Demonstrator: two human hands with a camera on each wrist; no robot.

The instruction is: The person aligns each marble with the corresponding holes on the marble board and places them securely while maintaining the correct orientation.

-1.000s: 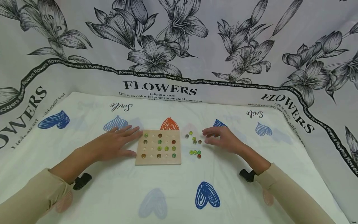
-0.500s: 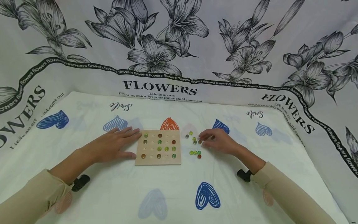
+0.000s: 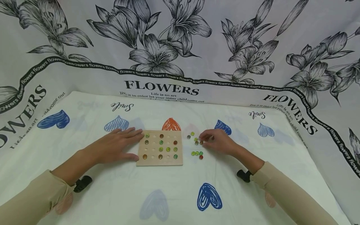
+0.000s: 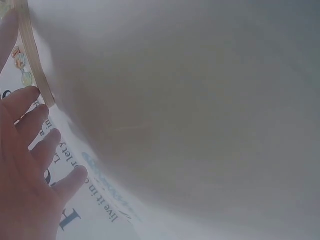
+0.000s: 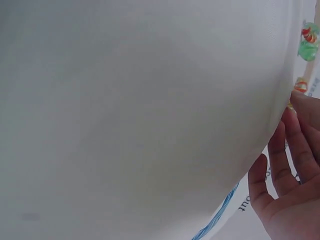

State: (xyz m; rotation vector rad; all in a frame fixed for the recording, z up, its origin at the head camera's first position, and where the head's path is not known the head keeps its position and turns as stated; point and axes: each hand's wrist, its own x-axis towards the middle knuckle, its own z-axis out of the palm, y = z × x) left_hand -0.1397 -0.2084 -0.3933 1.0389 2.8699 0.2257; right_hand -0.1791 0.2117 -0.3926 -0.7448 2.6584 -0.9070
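A light wooden board (image 3: 157, 162) with rows of round hollows lies on the cloth, several glass marbles (image 3: 161, 142) sitting in some of them. My left hand (image 3: 113, 146) lies palm down at its left side, fingers extended, the index fingertip and thumb at the board's edge (image 4: 36, 57). To the right of the board, my right hand (image 3: 219, 142) pinches a brownish marble (image 3: 201, 142) between thumb and index finger at the loose group. In the right wrist view a sliver of that marble (image 5: 290, 106) shows between the fingertips; the rest is hidden.
Close by the right hand lie several loose marbles, among them a grey one (image 3: 188, 137) and a yellow-green one (image 3: 192, 133). Nearer to me is a small cluster with a red marble (image 3: 201, 157). A white cloth with printed hearts (image 3: 209, 197) covers the table; a flower-printed curtain (image 3: 157, 56) hangs behind.
My right hand has moved left to the loose marbles, and its thumb and index finger have closed on the brownish one. The left hand stays at the board's edge.
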